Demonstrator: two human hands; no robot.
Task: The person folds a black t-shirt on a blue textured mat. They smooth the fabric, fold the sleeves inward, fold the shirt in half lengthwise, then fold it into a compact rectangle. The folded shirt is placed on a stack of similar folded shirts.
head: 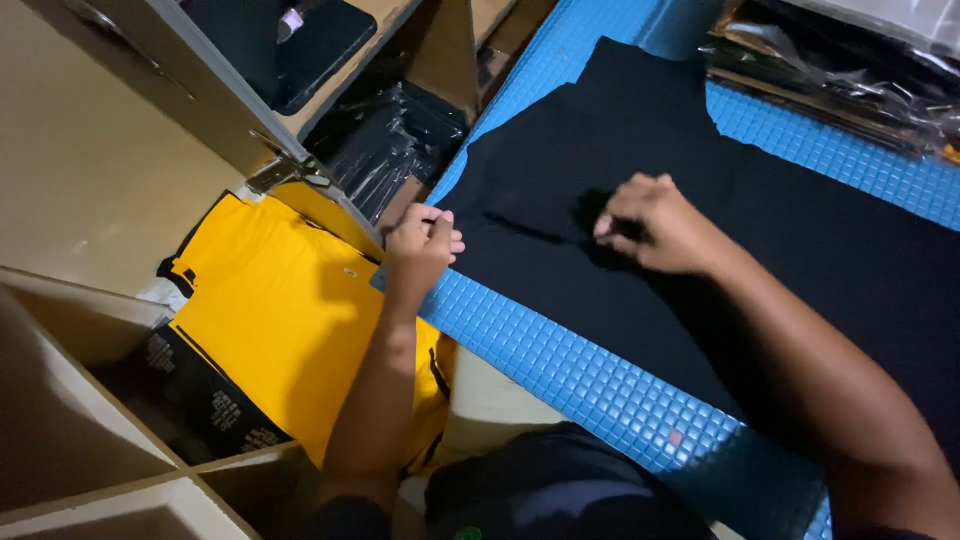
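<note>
At the bottom centre of the frame sits a dark rounded mass, probably the person's own clothing. To its left, low in the frame, a bright yellow knit garment with black trim lies on stacked goods beside pale wooden compartments. Above it the left hand is curled shut, its fingertips pinching the near edge of the flat black fabric garment right where that cloth meets the blue gridded mat covering the bench. The right hand, right of centre, rests palm down on the cloth with fingers bent, gathering a small fold under the fingertips. The black garment spreads across the mat from centre to upper right. It looks light, soft and limp, likely to wrinkle and slide on the mat, so edges or seams seem the best places to take hold. Farther off, clear-wrapped dark bundles fill the upper right, and more wrapped black packs sit at upper centre.
</note>
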